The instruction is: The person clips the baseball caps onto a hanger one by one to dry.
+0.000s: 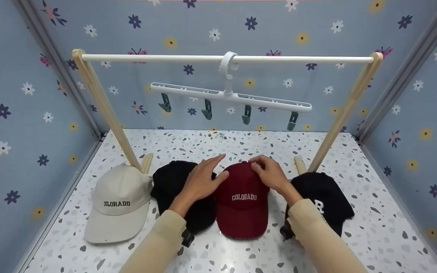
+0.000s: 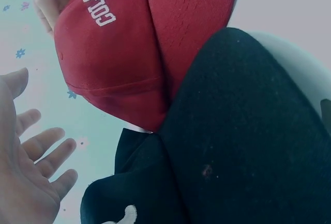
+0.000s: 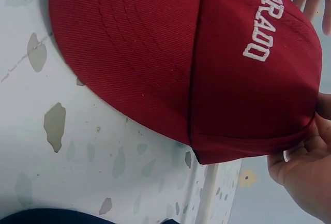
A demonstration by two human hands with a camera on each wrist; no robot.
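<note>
Flanking the red cap [image 1: 242,204] are both hands [image 1: 204,178] [image 1: 272,174], right seemingly pinching it

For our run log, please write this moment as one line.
right hand: holds red cap | left hand: holds nothing | hanger: on rail | clips: holding no caps

The deep red cap [image 1: 243,207] bears white lettering [image 1: 244,197].

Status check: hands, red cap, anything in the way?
Right hand pinching red cap at far edge. Left hand open, holding nothing. Cap brim toward the person. Black cap crowding its left side.
</note>
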